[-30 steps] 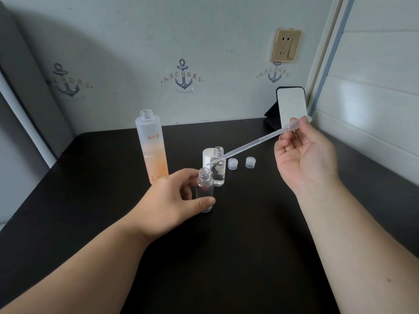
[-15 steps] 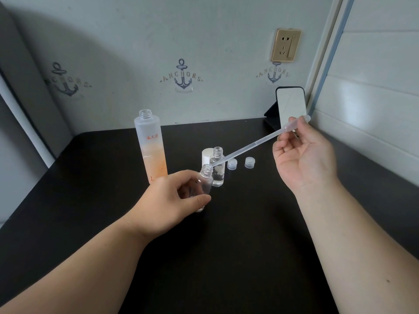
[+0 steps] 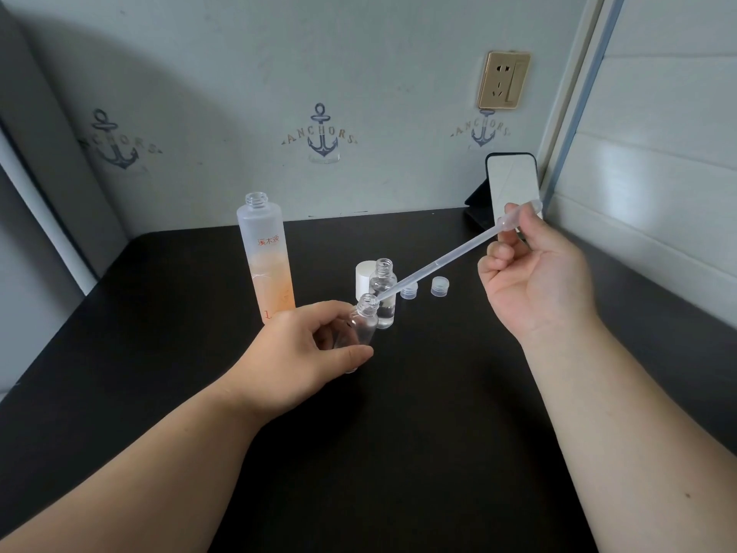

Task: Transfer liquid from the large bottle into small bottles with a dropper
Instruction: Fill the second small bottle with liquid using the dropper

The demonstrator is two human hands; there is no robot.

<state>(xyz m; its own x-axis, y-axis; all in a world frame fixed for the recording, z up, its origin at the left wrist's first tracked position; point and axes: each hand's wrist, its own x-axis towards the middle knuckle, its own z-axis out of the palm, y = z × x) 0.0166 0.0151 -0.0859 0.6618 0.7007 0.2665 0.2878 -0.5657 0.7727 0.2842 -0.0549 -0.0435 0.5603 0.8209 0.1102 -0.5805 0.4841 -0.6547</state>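
Two small clear bottles sit at the middle of your work: the tilted small bottle [image 3: 363,322] is in your left hand [image 3: 303,345], fingers and thumb curled round its body, its open neck leaning toward the right, and the upright small bottle [image 3: 383,293] stands just behind it on the dark surface [image 3: 418,433] with some clear liquid in its bottom. Your right hand [image 3: 532,273] pinches the bulb end of the dropper [image 3: 450,259] between thumb and fingers, palm turned toward you, and the long translucent stem slants down to the left so that its tip meets the mouth of the tilted bottle; whether the tip is inside the neck you cannot tell. A white cap [image 3: 365,275] stands right behind the upright bottle. To the left, the large bottle [image 3: 266,259] stands uncapped, frosted, with orange colouring in its lower half and red characters on its side. Two small translucent caps [image 3: 423,290] lie near each other to the right of the bottles. At the back right corner a phone [image 3: 512,185] leans upright near the wall, beneath a gold wall socket [image 3: 504,79].
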